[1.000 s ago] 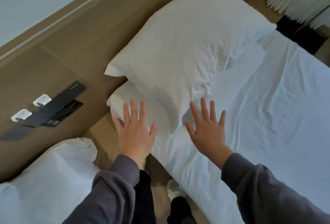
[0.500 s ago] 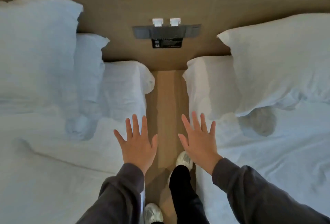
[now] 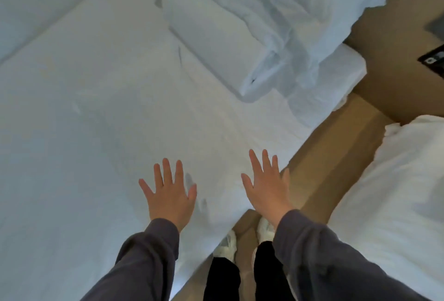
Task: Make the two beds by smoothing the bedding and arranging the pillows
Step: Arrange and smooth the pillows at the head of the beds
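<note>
Bedding in white is seen across most of the view: the left bed (image 3: 96, 113) fills the left and middle, with its sheet lying fairly flat and only faintly creased. At the bed's head, a flat pillow (image 3: 211, 41) is laid on the sheet, and a creased pillow (image 3: 300, 2) is piled partly over its far end, against the wooden headboard (image 3: 394, 36). A dark panel (image 3: 433, 57) is fixed to the headboard at the right edge of the view.

The left hand (image 3: 169, 195) is held over the sheet near the bed's near edge, fingers straight and spread; its grip is released and nothing is held. The right hand (image 3: 266, 185) is spread in the same way over the very edge of the left bed, its thumb side lying over the floor (image 3: 336, 147); its grip is likewise released. Whether the palms touch the sheet cannot be told.

The right bed (image 3: 398, 192) is seen at the right, well apart from both hands, with the strip of floor between the two beds. White shoes (image 3: 228, 245) are planted on that strip, below grey sleeves (image 3: 149, 257).
</note>
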Tool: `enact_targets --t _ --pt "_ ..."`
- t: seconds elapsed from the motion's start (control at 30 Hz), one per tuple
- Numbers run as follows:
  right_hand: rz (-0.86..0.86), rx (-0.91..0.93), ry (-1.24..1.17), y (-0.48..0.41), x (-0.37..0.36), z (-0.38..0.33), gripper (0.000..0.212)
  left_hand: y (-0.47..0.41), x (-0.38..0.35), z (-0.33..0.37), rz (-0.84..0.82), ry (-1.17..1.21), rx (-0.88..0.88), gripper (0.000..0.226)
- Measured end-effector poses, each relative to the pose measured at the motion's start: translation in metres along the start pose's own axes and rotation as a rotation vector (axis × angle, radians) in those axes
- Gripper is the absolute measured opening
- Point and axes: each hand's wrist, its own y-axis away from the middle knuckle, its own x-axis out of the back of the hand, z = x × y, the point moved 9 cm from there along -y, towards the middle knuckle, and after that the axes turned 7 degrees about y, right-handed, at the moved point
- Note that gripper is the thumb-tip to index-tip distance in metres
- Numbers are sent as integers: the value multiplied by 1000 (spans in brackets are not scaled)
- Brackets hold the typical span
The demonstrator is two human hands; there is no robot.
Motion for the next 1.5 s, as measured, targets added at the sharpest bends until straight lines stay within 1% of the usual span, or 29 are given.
enact_targets --t 0.07,0.17,0.2,0.27,0.33,0.43,0.5,0.57,0.63,0.67,0.7,0.8,0.87,0.93,1.0,1.13,1.17,1.2,1.23,1.3,1.33,1.37,1.43,1.47,1.5 --pt "14 65 -6 -28 -14 -42 65 -17 -19 -41 13 94 72 69" --pt "16 142 -84 -83 -32 -97 69 -61 -51 -87 47 225 148 70" --pt "11 155 -109 -101 -37 -112 71 -74 -61 -97 56 276 161 71" --pt "-30 113 -215 -133 -53 -131 78 -94 -76 -114 104 388 186 73" --pt "-80 -1 -338 -161 -70 -134 91 -110 -87 -126 153 510 235 79" --pt "-102 -156 -514 -196 -87 -127 111 -134 -100 -144 205 751 407 97" --pt "-118 -181 -597 -213 -90 -124 119 -147 -108 -155 233 891 545 109" --pt "-114 -166 -633 -224 -90 -123 123 -156 -112 -163 262 993 647 117" --pt "-73 -156 -621 -227 -89 -121 122 -160 -112 -166 296 1035 736 117" --pt "-43 -154 -605 -227 -88 -120 120 -160 -111 -165 313 1026 778 112" --pt "-17 -150 -596 -225 -87 -120 117 -159 -110 -164 335 1025 805 102" --pt "1 -105 -620 -217 -84 -128 105 -156 -105 -158 385 1117 774 67" --pt "-1 -61 -642 -207 -79 -131 98 -148 -94 -163 409 1057 727 55" --pt "24 -30 -649 -190 -71 -130 87 -134 -81 -172 464 1015 687 50" --pt "30 -32 -663 -170 -67 -123 71 -118 -72 -176 502 1040 634 49" --pt "-31 -109 -705 -125 -81 -78 52 -74 -63 -156 461 977 475 43" --pt "-63 -123 -704 -117 -87 -66 52 -65 -64 -147 435 948 425 41" --pt "-100 -138 -694 -111 -93 -56 56 -58 -69 -138 394 922 389 38" --pt "-142 -164 -673 -111 -102 -46 65 -56 -76 -132 349 890 365 36" --pt "-222 -203 -650 -115 -113 -36 93 -61 -92 -132 290 837 365 35" --pt "-237 -192 -661 -121 -115 -37 109 -66 -99 -139 291 845 401 37" --pt "-240 -164 -684 -130 -115 -41 120 -72 -108 -150 282 899 468 54" --pt "-237 -117 -713 -146 -114 -55 126 -85 -130 -169 221 1159 593 106" --pt "-232 -104 -728 -154 -111 -62 126 -90 -141 -174 172 1281 643 122" --pt "-238 -101 -758 -162 -111 -68 126 -95 -153 -176 116 1372 683 130"
